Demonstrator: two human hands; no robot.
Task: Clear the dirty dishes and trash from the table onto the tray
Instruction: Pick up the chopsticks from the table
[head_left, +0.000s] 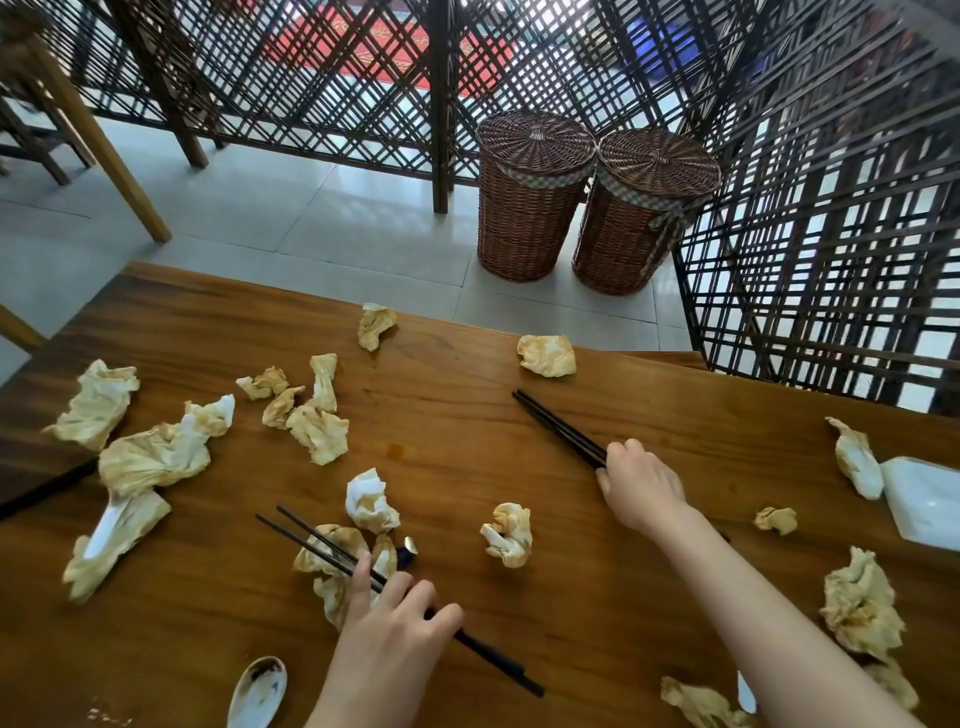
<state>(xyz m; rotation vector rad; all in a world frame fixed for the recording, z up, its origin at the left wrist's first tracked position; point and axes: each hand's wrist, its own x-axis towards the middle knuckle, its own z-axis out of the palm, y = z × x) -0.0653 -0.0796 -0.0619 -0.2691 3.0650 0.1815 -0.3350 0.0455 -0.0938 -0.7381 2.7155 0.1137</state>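
Note:
Several crumpled, stained napkins (156, 457) lie scattered over the wooden table (457, 415). My left hand (395, 629) grips a pair of black chopsticks (311, 540) near the front, above a napkin wad (332, 556). Farther back, my right hand (641, 486) holds a second black pair of chopsticks (558, 428) by its near end. A dirty white spoon (258, 691) rests at the front edge. Another white spoon (106, 525) lies among napkins at the left. A white dish (924, 501) sits at the right edge. No tray is in view.
Two lidded wicker baskets (535, 197) stand on the tiled floor beyond the table. A dark lattice screen (831, 234) runs behind and along the right. A wooden table leg (98, 140) stands at the far left.

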